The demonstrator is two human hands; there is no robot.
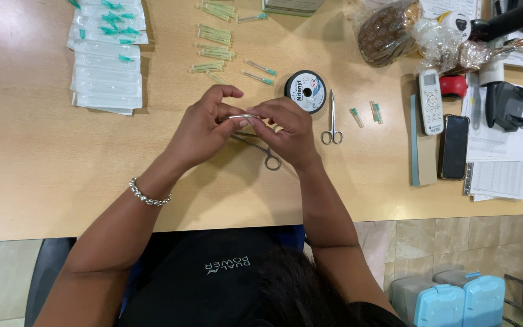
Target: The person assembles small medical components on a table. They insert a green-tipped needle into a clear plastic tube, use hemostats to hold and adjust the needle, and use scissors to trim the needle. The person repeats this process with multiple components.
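Currently: both hands pinch one thin needle at frame centre, above the tabletop.
L hand (204,124) & R hand (286,130) each closed on an end of the needle (240,116), held level between fingertips. Judged light, stiff, slick, sharp-tipped, bends if forced; best gripped at hub end, not tip. Forceps (261,151) lie under the hands; small scissors (332,121) & thread spool (305,89) just right; sealed packs (107,66) upper left on wooden table (31,169).
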